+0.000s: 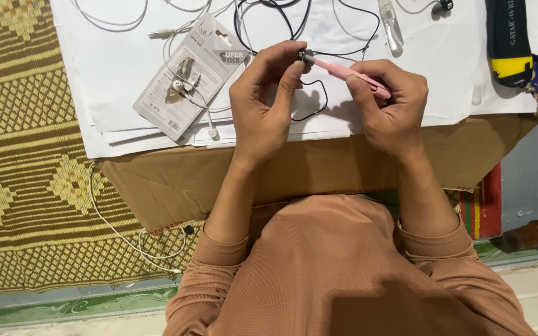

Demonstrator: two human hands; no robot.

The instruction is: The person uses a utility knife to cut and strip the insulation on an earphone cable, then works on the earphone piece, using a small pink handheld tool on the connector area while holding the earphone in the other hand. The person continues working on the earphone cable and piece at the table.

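Both hands are up over the white paper sheets [126, 68]. Left hand [263, 102] pinches a small dark earbud [307, 57] between thumb and fingertips, with its thin black cable [316, 99] looping down underneath. Right hand [390, 102] grips a slim pink tool [350, 73], tip touching the earbud. Earbud looks metallic and round; the tool is smooth plastic. Paper lies on creased brown cardboard [175, 180], whose front edge sits just ahead of the person's lap. Off to the left there's a grey blister pack [185, 78] with white earphones, plus loose white cable [126, 239] trailing onto the woven patterned mat [26, 155]. A black and yellow tool [509, 43] sits far right, well apart.
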